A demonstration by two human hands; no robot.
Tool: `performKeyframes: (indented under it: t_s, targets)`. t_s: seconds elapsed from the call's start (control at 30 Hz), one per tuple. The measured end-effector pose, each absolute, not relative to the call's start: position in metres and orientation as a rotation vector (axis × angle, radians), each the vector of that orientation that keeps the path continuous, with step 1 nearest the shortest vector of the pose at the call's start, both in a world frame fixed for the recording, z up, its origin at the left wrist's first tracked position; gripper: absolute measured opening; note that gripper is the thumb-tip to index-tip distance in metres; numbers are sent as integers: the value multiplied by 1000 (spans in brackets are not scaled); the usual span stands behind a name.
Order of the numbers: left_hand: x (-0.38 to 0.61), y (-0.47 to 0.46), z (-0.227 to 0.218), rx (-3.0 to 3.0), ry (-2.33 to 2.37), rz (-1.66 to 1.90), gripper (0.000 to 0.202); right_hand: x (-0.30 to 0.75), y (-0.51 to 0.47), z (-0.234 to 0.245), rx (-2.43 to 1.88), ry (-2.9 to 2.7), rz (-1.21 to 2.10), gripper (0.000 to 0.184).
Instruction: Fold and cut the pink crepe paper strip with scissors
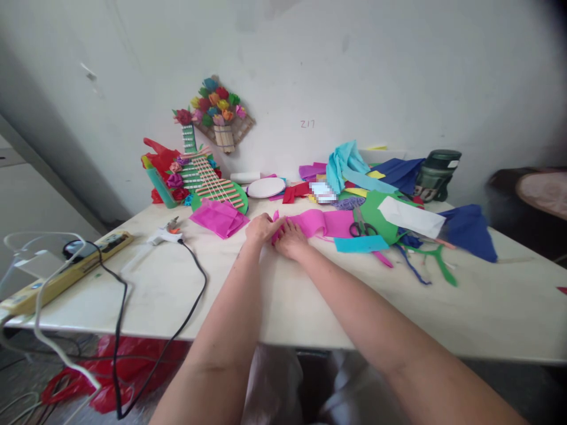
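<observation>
A bright pink crepe paper strip point(341, 223) lies across the table, its left end bunched up under both hands. My left hand point(260, 229) pinches that gathered end with thumb and fingers. Right beside it, my right hand point(290, 241) is bent over the same end, its fingers closed on the paper; the fingertips are partly hidden. At the strip's far right end rest dark-handled scissors point(363, 229), with a light blue paper piece point(361, 244) in front. A folded pink paper sheet point(219, 218) sits left of my left hand.
On the left are a glue gun point(166, 233) with a black cord and a yellow power strip point(75, 265). Paper-flower crafts point(217, 183) and a green glue bottle point(160, 186) stand behind. Coloured paper scraps point(381, 215) and a dark green bottle point(436, 177) are at the right.
</observation>
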State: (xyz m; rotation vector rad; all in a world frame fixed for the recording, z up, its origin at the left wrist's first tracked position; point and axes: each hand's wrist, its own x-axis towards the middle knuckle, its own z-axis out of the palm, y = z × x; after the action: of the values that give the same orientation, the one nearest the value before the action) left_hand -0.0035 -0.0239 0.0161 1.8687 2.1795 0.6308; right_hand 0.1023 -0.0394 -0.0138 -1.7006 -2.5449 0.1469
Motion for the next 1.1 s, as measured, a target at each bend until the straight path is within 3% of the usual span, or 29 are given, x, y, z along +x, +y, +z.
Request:
performKeyframes:
  t_s: [0.37, 0.73, 1.1]
  targets:
    - [-8, -27, 19, 1915, 2256, 577, 27, 104, -40, -17, -1673, -2505, 170, 55]
    - [-9, -9, -3, 1788, 2005, 844, 26, 103, -41, -13, -1718, -2555, 132, 61]
    - [-10, -13, 0, 1830, 1979, 715, 28, 104, -46, -8, -1720, -2566, 177, 62]
